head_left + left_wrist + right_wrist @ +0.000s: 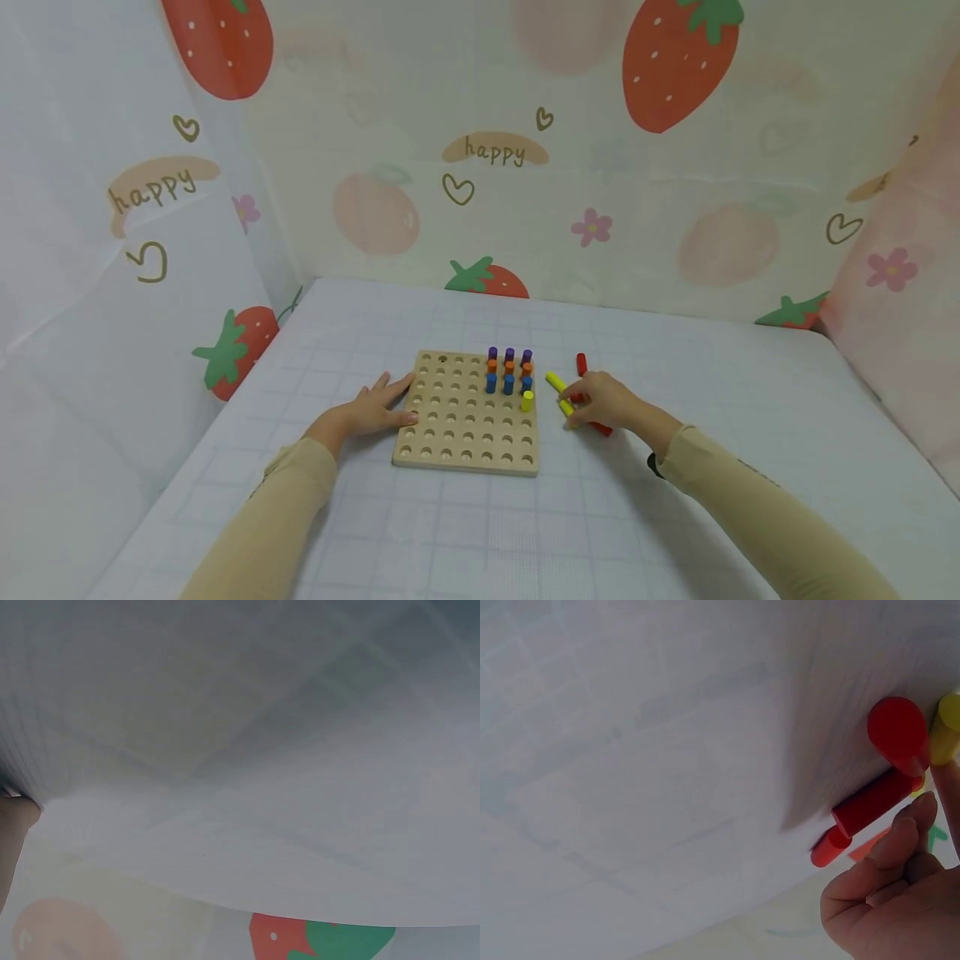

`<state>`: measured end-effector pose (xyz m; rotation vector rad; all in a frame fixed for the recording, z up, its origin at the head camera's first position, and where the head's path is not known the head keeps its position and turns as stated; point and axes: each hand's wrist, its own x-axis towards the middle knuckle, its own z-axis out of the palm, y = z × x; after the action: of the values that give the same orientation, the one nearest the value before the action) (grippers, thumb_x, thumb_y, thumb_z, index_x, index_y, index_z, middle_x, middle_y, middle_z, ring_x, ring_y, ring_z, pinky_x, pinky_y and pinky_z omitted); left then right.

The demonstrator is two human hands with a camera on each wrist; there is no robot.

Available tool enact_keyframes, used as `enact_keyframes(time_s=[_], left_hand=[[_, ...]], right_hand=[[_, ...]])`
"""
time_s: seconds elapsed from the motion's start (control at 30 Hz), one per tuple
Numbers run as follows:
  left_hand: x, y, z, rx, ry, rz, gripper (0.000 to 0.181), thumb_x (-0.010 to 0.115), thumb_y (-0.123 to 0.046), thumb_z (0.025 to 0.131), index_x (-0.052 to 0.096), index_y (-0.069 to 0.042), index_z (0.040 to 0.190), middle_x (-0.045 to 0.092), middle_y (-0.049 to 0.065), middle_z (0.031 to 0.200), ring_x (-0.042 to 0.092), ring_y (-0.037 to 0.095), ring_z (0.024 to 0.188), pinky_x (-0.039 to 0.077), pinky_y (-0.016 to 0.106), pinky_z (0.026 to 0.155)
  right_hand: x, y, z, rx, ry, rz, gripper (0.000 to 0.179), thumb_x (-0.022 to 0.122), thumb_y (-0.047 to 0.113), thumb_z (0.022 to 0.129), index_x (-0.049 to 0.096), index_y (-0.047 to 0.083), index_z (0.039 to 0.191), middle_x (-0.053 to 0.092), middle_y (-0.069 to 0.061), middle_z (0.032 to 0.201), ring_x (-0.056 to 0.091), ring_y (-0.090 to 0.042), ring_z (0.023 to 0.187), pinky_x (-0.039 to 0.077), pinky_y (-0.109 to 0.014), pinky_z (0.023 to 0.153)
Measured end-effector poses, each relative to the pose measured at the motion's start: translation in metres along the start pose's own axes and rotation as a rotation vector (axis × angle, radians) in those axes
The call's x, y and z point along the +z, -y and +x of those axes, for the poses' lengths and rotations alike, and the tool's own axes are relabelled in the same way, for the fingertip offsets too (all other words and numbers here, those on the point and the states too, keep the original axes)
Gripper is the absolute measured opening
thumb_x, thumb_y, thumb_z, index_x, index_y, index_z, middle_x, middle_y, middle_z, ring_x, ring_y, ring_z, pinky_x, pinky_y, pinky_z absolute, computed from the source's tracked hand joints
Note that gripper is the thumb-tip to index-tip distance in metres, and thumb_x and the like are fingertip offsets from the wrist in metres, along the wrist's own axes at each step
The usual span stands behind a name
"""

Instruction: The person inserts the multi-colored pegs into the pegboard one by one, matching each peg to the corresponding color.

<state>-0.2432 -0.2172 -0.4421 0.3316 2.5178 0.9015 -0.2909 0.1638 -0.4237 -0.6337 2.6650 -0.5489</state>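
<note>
A wooden pegboard (pixel 465 462) with rows of round holes lies on the table. At its left edge rests my left hand (pixel 372 410), fingers spread, thumb over the board's top. Three purple pegs (pixel 510 354), three orange pegs (pixel 510 367), three blue pegs (pixel 508 385) and one yellow peg (pixel 527 401) stand at the right side. Beyond the right edge, my right hand (pixel 606 402) pinches a loose yellow peg (pixel 566 407) between thumb and finger. Another yellow peg (pixel 555 382) lies just beyond it. Red pegs (pixel 874 802) lie under and beside this hand.
A white table (pixel 712 500) with a faint grid pattern carries everything. Behind it hangs a curtain (pixel 360 108) printed with strawberries, hearts and flowers, with more cloth at both sides. One red peg (pixel 582 363) lies farther back than the right hand.
</note>
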Motion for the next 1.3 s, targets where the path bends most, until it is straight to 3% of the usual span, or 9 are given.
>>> enact_keyframes(time_s=[0.1,0.3,0.43,0.7,0.87,1.17,1.3], left_hand=[[0.000,0.000,0.000,0.002,0.003,0.002,0.088,0.060,-0.043,0.095,0.010,-0.002,0.155,0.006,0.027,0.158,-0.011,0.043,0.144,-0.008,0.061,0.112],[0.000,0.000,-0.001,-0.001,0.005,-0.002,0.088,0.060,-0.043,0.095,0.010,-0.002,0.155,0.005,0.028,0.158,-0.011,0.043,0.144,-0.008,0.062,0.111],[0.000,0.000,-0.001,0.004,0.002,0.000,0.088,0.060,-0.042,0.095,0.010,-0.002,0.155,0.006,0.028,0.158,-0.010,0.043,0.144,-0.008,0.062,0.111],[0.001,-0.002,-0.001,-0.007,0.000,0.002,0.088,0.060,-0.042,0.095,0.010,-0.002,0.155,0.006,0.028,0.158,-0.010,0.043,0.144,-0.008,0.062,0.111],[0.000,-0.003,-0.003,-0.020,-0.001,0.002,0.087,0.060,-0.042,0.095,0.010,-0.003,0.155,0.004,0.028,0.158,-0.011,0.044,0.144,-0.008,0.063,0.111],[0.000,-0.004,-0.005,-0.011,-0.001,0.001,0.087,0.060,-0.041,0.096,0.010,-0.002,0.155,0.005,0.029,0.157,-0.010,0.044,0.144,-0.007,0.062,0.111],[0.000,-0.005,-0.005,-0.010,-0.001,0.000,0.088,0.060,-0.042,0.095,0.010,-0.002,0.155,0.005,0.030,0.157,-0.010,0.044,0.144,-0.007,0.062,0.111]], right_hand=[[0.002,0.000,0.000,0.008,0.002,0.017,0.040,0.081,0.019,0.080,0.070,0.006,0.116,0.061,-0.001,0.095,0.049,-0.020,0.088,0.045,-0.038,0.083],[0.003,0.002,-0.002,0.004,0.005,0.036,0.034,0.077,0.011,0.083,0.069,0.005,0.115,0.056,-0.002,0.084,0.049,-0.018,0.079,0.041,-0.030,0.070],[0.001,0.002,-0.002,-0.009,-0.003,0.051,0.034,0.077,0.010,0.084,0.068,0.003,0.116,0.056,-0.002,0.084,0.049,-0.017,0.078,0.042,-0.029,0.069],[-0.006,0.001,-0.003,0.024,-0.053,0.148,0.029,0.068,0.008,0.089,0.068,0.000,0.117,0.063,-0.005,0.095,0.053,-0.020,0.085,0.050,-0.032,0.077],[-0.013,0.006,-0.005,0.003,-0.098,0.229,0.032,0.066,0.010,0.091,0.065,-0.003,0.120,0.061,-0.009,0.095,0.053,-0.022,0.083,0.049,-0.028,0.068],[-0.014,0.018,-0.004,-0.033,-0.130,0.392,0.032,0.059,0.009,0.096,0.060,-0.004,0.124,0.060,-0.014,0.103,0.058,-0.022,0.080,0.053,-0.028,0.068],[-0.014,0.023,-0.004,-0.022,-0.154,0.467,0.034,0.057,0.011,0.098,0.058,-0.004,0.128,0.062,-0.019,0.113,0.061,-0.028,0.091,0.055,-0.034,0.079]])
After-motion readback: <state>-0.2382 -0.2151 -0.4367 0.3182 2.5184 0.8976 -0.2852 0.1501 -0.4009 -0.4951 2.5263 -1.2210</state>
